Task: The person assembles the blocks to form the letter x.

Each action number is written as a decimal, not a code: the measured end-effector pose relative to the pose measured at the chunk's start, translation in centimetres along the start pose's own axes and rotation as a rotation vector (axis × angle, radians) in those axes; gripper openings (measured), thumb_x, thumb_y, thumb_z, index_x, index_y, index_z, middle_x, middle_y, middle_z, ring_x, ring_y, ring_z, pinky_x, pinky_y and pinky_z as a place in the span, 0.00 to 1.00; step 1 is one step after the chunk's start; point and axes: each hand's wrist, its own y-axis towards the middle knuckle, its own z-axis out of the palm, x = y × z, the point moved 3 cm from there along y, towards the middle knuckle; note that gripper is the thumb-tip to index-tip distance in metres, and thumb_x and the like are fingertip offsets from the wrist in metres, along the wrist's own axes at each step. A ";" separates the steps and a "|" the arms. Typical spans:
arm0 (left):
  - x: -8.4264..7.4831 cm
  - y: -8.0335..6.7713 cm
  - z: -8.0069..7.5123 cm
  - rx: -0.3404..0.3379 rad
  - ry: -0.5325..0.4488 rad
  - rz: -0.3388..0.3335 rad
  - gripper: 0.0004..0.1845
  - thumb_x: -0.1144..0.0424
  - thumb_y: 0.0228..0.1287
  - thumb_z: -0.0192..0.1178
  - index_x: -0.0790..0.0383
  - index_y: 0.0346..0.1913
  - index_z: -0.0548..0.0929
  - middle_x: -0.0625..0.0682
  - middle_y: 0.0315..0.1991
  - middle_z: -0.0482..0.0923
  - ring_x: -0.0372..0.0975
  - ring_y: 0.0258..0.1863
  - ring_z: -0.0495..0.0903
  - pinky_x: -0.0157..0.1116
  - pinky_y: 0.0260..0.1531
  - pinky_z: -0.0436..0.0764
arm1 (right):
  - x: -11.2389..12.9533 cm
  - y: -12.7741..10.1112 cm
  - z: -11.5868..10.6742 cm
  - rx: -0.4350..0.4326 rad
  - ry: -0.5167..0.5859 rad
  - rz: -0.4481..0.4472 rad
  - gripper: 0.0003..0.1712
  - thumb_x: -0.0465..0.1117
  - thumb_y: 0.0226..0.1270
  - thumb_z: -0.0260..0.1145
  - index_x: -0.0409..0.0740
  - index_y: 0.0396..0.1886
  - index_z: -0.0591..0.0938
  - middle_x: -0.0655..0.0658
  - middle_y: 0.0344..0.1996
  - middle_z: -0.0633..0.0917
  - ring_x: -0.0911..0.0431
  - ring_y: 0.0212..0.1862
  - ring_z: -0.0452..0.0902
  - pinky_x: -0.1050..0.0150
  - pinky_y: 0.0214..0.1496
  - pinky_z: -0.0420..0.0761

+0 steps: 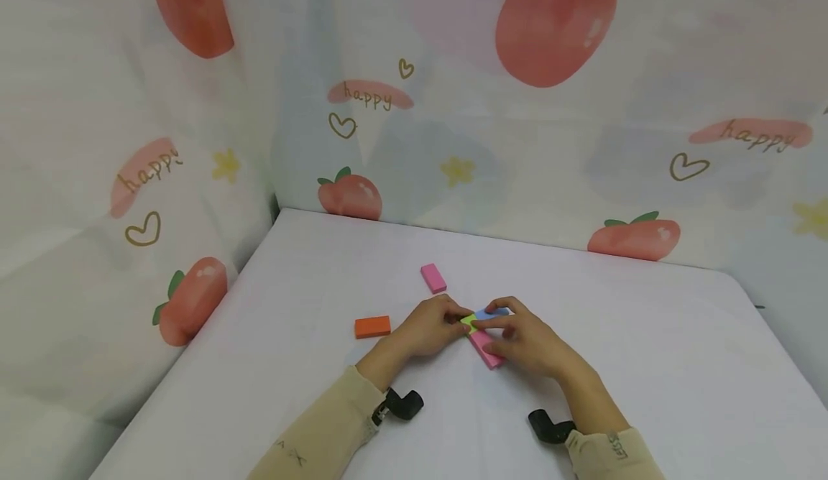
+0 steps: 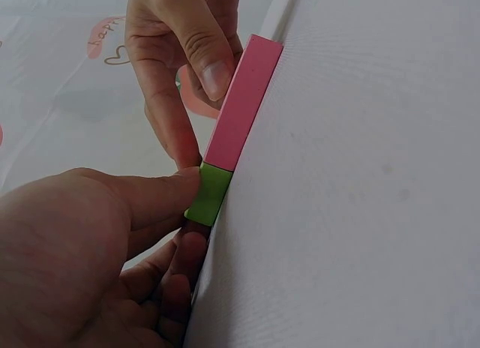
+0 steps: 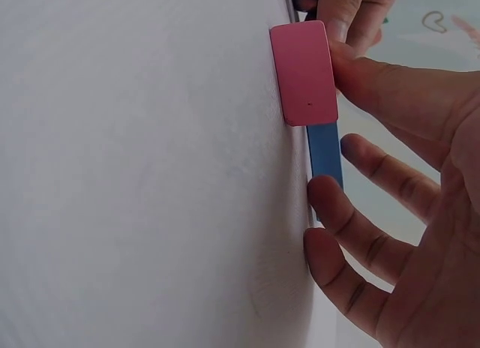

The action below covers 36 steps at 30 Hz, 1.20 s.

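Note:
On the white table a small green block (image 1: 469, 322) lies at the corner between a pink block (image 1: 486, 351) and a blue block (image 1: 489, 314). My left hand (image 1: 432, 327) pinches the green block between thumb and fingers; its fingertips are partly hidden below it in the left wrist view. From the other side my right hand (image 1: 527, 340) reaches in with spread, slightly bent fingers. Its index finger touches the green block and its thumb rests at the pink block's edge. In the right wrist view another finger overlaps the blue block (image 3: 325, 157).
An orange block (image 1: 372, 327) lies left of the left hand. Farther back is a second pink block (image 1: 433, 278). A printed cloth backdrop (image 1: 420, 142) stands along the table's back and left edges. Each wrist wears a black camera (image 1: 404, 404).

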 end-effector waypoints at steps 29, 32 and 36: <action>-2.5 -1.2 -2.2 0.072 0.126 -0.087 0.23 0.54 0.65 0.62 0.49 0.63 0.78 0.44 0.50 0.79 0.37 0.49 0.76 0.39 0.53 0.76 | -0.4 0.5 0.3 0.025 0.035 0.003 0.20 0.48 0.59 0.72 0.65 0.53 0.84 0.54 0.62 0.69 0.55 0.46 0.72 0.61 0.42 0.71; -2.9 -1.6 -3.2 0.077 0.144 -0.076 0.23 0.53 0.65 0.62 0.48 0.63 0.77 0.45 0.52 0.79 0.38 0.51 0.76 0.39 0.52 0.76 | -0.4 0.3 0.1 0.027 0.023 0.016 0.20 0.48 0.59 0.72 0.65 0.53 0.84 0.54 0.62 0.69 0.54 0.46 0.71 0.61 0.40 0.71; -3.5 -2.0 -4.4 0.080 0.169 -0.045 0.24 0.51 0.65 0.62 0.47 0.64 0.76 0.45 0.54 0.78 0.39 0.53 0.76 0.39 0.53 0.76 | -0.6 -0.2 -0.3 0.022 0.003 0.036 0.21 0.48 0.59 0.72 0.66 0.53 0.84 0.55 0.62 0.68 0.55 0.46 0.71 0.62 0.40 0.71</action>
